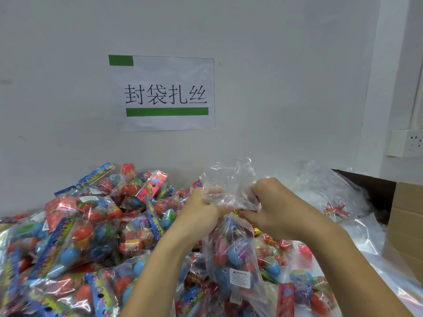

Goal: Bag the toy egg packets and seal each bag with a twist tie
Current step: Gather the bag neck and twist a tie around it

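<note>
Clear plastic is bunched between my two hands: I have one bag filled with egg packets and raised over the pile, and I am at its neck. My left hand pinches the gathered neck from the left; my right hand pinches it from the right, fingers at a gold twist tie wrapped there. I judge the tie is being wound, not yet finished. The bag's loose top flares above both hands.

Most of the job looks left to me: the pile of packets covers the surface to my left and front. I cannot tell which of those are already bagged and tied.

To the right lie loose clear bags, seemingly unfilled, and beyond them an open cardboard box, its contents hidden from me.
</note>
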Motion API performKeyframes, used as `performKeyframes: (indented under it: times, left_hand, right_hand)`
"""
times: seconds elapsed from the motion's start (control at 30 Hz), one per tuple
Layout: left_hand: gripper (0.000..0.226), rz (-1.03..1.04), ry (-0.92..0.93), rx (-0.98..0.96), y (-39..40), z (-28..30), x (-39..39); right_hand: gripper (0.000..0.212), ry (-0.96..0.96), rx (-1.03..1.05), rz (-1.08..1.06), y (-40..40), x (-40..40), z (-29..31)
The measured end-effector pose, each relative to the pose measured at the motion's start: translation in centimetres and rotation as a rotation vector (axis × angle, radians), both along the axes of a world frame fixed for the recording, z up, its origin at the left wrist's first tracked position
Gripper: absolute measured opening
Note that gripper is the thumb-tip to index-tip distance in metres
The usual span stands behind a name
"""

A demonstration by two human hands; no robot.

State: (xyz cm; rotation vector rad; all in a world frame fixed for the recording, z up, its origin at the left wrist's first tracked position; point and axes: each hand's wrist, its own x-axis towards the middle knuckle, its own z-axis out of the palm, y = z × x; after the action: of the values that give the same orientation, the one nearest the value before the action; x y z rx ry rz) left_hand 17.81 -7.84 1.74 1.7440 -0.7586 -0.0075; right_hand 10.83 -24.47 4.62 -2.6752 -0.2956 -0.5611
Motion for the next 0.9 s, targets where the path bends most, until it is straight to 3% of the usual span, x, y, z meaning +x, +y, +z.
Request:
performKeyframes:
  times: [0.2, 0.33, 0.43, 0.53, 0.63, 0.73, 0.83, 0.9]
  left_hand:
    - [0.014, 0.047, 0.097, -0.048, -0.2, -0.3, 0.4]
    - [0.026, 0.082, 0.148, -0.060, -0.3, -0.5, 0.6]
    - [0.029, 0.104, 0.176, -0.071, -0.4, -0.6, 0.7]
    - [0.013, 0.056, 0.125, -0.028, -0.4, -0.5, 0.6]
    - [0.018, 0.040, 0.097, -0.018, -0.4, -0.4, 0.3]
    - [0.020, 0.062, 0.149, -0.064, -0.3, -0.5, 0.6]
    - [0.032, 0.038, 0.171, -0.103, 0.1, -0.6, 0.7]
    - [0.014, 0.014, 0.185, -0.134, 0.2, -0.4, 0.7]
  right_hand:
    - [0.022, 0.068, 0.153, 0.102, -0.7, -0.2, 0.0]
    - [0.029, 0.065, 0.132, 0.088, -0.6, 0.1, -0.2]
    - [0.026, 0.049, 0.106, 0.059, -0.5, 0.2, -0.2]
    - [0.032, 0.028, 0.057, 0.017, -0.2, 0.1, -0.1]
    - [0.043, -0.062, -0.084, -0.086, 0.5, 0.2, 0.0]
    - [0.039, -0.157, -0.162, -0.097, 1.1, 0.3, -0.3]
    - [0.038, -0.173, -0.082, -0.038, 0.9, 0.3, -0.3]
    - [0.030, -0.133, 0.047, 0.026, 0.3, 0.2, -0.1]
